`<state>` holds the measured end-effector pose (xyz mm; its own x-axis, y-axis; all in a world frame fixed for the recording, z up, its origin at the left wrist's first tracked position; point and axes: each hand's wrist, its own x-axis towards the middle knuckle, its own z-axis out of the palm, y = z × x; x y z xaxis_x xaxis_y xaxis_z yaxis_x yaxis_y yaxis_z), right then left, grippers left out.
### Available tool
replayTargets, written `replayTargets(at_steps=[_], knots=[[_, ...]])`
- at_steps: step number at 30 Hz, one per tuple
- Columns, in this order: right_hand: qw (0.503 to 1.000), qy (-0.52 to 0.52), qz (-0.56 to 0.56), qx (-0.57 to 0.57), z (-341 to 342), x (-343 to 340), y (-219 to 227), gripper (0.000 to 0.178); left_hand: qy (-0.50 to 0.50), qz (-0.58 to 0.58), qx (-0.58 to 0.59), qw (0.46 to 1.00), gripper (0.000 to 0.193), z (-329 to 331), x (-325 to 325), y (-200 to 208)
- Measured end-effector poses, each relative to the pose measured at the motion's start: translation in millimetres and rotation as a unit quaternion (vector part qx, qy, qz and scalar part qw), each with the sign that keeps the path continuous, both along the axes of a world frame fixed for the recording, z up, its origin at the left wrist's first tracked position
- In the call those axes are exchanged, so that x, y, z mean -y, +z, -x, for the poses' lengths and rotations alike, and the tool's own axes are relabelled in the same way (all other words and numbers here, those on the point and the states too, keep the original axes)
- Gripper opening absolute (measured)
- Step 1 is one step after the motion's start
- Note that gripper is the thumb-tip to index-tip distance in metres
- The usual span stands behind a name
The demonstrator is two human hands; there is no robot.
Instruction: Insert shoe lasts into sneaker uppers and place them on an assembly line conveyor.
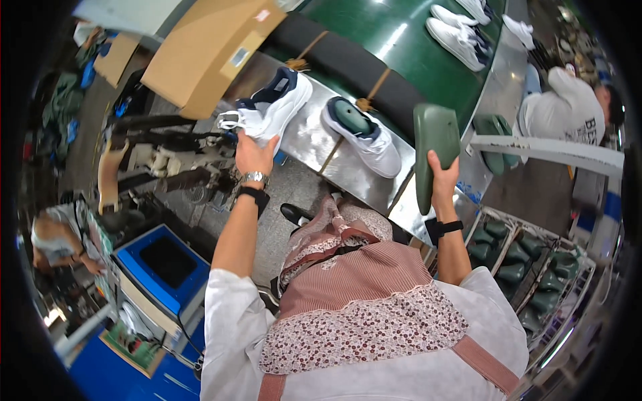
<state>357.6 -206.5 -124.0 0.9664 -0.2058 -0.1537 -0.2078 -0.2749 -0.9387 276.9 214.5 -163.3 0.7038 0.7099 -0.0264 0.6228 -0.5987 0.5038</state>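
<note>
My left hand (255, 155) is closed on a white sneaker (282, 110) with a dark navy collar, held over the edge of the metal ledge. In my right hand (443, 179) is a dark green shoe last (435, 137), upright, with my fingers wrapped round its side. Between my hands a second white sneaker (376, 147) stands on the ledge (321, 157). A green last (351, 117) fills its opening. The inside of the sneaker in my left hand is mostly hidden.
Beyond the ledge runs a green conveyor belt (374, 30) carrying several white shoes (455, 41). A cardboard box (210, 50) stands at the left. More green lasts (493, 137) rest at the right, and a wire rack (521, 257) below holds several. Other people (565, 107) work nearby.
</note>
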Motion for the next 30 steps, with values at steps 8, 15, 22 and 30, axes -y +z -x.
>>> replayTargets(at_steps=[8, 15, 22, 30], knots=[[0.938, 0.005, 0.336, -0.083, 83, 79, -79, 0.065, -0.240, -0.013, 0.165, 0.957, 0.057, -54, 132, 17], [0.936, 0.074, 0.343, -0.033, 60, 64, -59, 0.074, -0.344, 0.023, 0.044, 0.938, 0.031, -84, 188, 9], [0.903, -0.079, -0.323, -0.271, 18, -19, 25, 0.061, -0.383, 0.164, 0.234, 0.879, 0.030, -51, 134, 121], [0.680, 0.370, -0.511, -0.373, 16, -193, 45, 0.068, -0.142, 0.229, 0.342, 0.900, 0.028, 111, 52, 129]])
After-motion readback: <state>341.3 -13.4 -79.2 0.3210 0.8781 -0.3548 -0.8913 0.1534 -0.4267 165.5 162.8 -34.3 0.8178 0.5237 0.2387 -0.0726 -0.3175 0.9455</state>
